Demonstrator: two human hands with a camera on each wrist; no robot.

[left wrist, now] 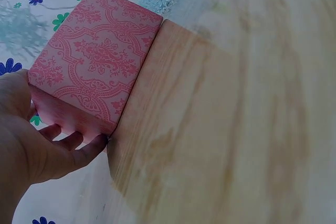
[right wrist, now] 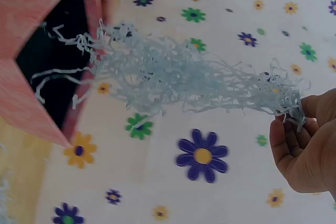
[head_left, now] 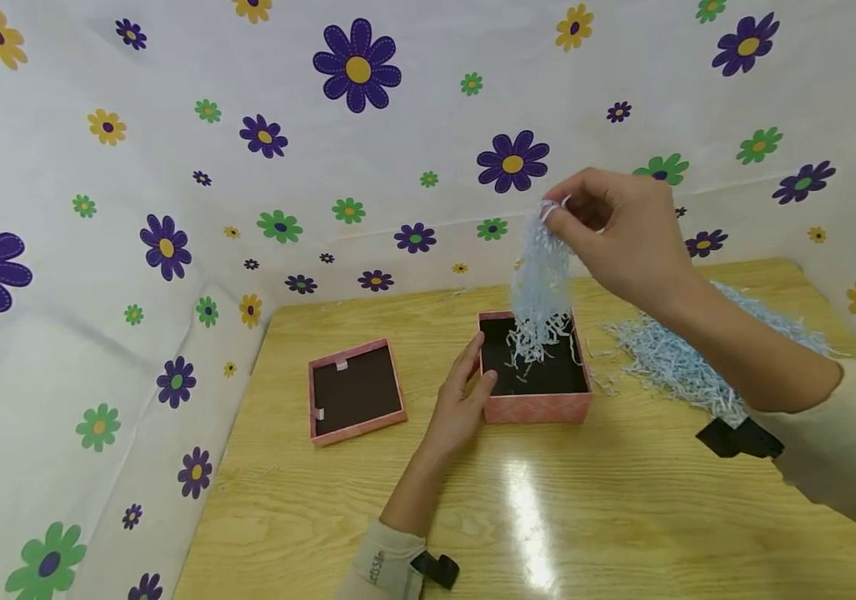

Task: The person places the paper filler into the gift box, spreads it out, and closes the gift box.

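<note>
My right hand [head_left: 626, 229] pinches a bunch of light blue shredded paper [head_left: 543, 275], raised above a pink box [head_left: 536, 408]. The strands hang down, and their lower ends reach into the box's dark opening. From the right wrist view, the paper [right wrist: 168, 74] stretches from the fingertips to the box rim. At the box's left side, my left hand [head_left: 461, 408] holds the wall, its thumb at the front corner of the rim. The left wrist view shows its fingers against the side of the patterned box [left wrist: 97, 56].
A pink lid [head_left: 356, 392] lies left of the box, dark inside facing up. More shredded paper [head_left: 668, 358] is heaped on the wooden table [head_left: 623, 508] at the right, partly behind my right forearm. A flowered cloth [head_left: 397, 150] hangs behind and at the sides.
</note>
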